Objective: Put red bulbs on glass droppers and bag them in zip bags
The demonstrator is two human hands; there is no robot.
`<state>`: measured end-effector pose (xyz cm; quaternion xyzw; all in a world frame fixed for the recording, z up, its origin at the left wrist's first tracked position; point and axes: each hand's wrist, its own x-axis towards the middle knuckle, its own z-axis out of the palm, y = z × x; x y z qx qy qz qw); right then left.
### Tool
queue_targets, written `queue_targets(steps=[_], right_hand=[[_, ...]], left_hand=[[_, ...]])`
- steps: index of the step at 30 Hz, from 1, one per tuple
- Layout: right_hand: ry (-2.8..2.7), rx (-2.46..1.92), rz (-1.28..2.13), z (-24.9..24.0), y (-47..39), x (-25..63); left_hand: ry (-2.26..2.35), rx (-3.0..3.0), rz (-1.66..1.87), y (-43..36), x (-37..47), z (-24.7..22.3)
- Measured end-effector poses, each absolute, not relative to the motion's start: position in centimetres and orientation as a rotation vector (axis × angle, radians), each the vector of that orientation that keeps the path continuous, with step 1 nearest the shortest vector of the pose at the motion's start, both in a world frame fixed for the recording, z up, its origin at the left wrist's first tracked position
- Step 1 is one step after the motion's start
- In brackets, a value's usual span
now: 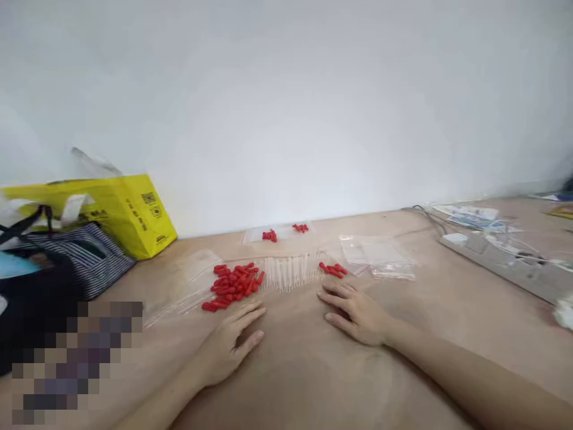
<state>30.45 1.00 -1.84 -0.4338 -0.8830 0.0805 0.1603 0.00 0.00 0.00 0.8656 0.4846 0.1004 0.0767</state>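
Note:
Palm down on the table, my left hand is open, its fingers just in front of a pile of small red pieces. My right hand also lies open on the table, near a smaller group of red pieces. Neither hand holds anything. Between the two red groups, thin clear sticks lie in a row. Behind them, two little clusters of red pieces rest on a clear plastic bag. More clear bags lie to the right of the row.
At the left stand a yellow bag and a striped bag, with a black bag nearer. A grey power strip with cables is at the right. The wall borders the table's back edge.

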Motion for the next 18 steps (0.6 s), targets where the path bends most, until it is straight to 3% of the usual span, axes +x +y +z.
queue_targets(steps=[18], right_hand=[[-2.498,-1.153,0.276,-2.0,1.4,31.6]], left_hand=[[1.441,2.573,0.390,-0.3,1.1,0.1]])
